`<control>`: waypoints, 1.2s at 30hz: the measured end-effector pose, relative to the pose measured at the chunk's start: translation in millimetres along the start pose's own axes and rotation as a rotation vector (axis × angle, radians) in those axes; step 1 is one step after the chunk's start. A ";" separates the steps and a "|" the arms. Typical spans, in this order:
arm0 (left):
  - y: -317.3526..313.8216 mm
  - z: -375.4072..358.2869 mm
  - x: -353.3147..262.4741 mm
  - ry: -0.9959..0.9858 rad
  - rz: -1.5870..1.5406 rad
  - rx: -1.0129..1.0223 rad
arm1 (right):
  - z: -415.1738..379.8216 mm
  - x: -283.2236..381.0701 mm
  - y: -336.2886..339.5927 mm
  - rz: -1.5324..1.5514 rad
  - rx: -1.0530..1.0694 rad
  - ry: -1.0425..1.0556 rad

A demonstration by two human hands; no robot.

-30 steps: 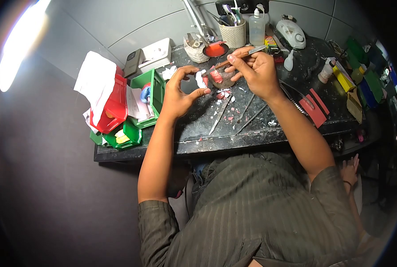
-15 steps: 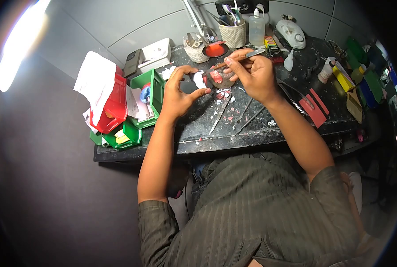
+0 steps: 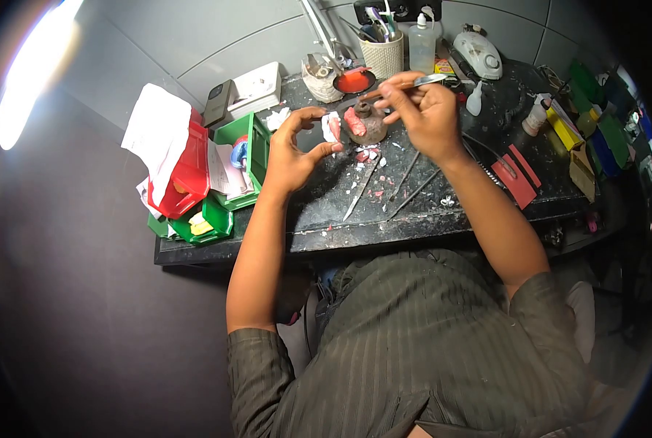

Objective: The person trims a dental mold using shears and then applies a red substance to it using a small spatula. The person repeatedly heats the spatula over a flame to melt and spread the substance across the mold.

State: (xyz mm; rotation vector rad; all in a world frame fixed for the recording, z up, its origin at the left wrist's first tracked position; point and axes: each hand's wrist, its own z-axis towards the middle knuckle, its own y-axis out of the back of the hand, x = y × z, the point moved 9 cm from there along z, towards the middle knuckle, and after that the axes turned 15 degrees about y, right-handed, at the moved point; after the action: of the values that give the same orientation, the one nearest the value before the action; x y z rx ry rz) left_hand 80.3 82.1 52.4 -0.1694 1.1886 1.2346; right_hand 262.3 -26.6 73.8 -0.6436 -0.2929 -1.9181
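Between the thumb and fingers of my left hand (image 3: 297,142) sits a small white plaster dental model with pink wax (image 3: 332,128) along its right side. My right hand (image 3: 430,117) grips a wax knife (image 3: 406,85) with a brown handle; one metal end points up to the right, the other end toward the burner. Below that end stands a squat glass spirit burner (image 3: 373,131) with a dark top. A lump of pink wax (image 3: 354,122) is at the burner's left side, a short way from the model.
White and pink scraps (image 3: 366,155) and several thin metal tools (image 3: 361,188) lie on the black bench (image 3: 311,219). Behind are a red wax dish (image 3: 354,82), a tool cup (image 3: 381,58) and a clear bottle (image 3: 422,47). Green bins (image 3: 260,157) stand left, pink wax sheets (image 3: 512,182) right.
My right hand has moved slightly right and up with the wax knife, away from the model, uncovering the burner's top. The model in my left hand has turned, showing more pink wax.
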 end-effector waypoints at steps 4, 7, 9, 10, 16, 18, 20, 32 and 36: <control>-9.6 1.2 17.7 0.155 -0.357 0.155 | 2.7 -12.6 22.4 -0.006 -0.075 -0.125; -12.4 -0.3 13.8 0.167 -0.416 0.193 | -4.3 -26.3 14.7 0.200 -0.073 -0.266; -11.6 -0.5 14.7 0.161 -0.396 0.198 | -5.2 -29.2 8.3 0.185 -0.024 -0.274; -12.3 -0.5 14.6 0.153 -0.377 0.207 | -5.6 -29.6 6.6 0.185 -0.023 -0.274; -13.8 -0.9 11.9 0.182 -0.434 0.229 | -7.8 -29.1 0.7 0.190 0.038 -0.279; -13.7 -1.1 12.9 0.182 -0.421 0.225 | -7.7 -29.8 2.6 0.183 0.026 -0.290; -14.6 -1.7 12.6 0.182 -0.407 0.223 | -7.8 -32.1 4.0 0.170 0.002 -0.295; -11.8 0.1 14.2 0.123 -0.240 0.176 | -4.8 -24.8 2.1 0.183 -0.014 -0.225; -11.5 -0.6 15.8 0.147 -0.254 0.166 | -5.3 -23.2 1.2 0.170 -0.013 -0.224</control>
State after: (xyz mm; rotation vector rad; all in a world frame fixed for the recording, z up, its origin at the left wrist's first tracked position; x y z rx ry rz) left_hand 86.7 87.1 34.6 -0.2825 1.3458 0.9101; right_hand 269.1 -11.8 56.4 -0.8663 -0.3552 -1.6892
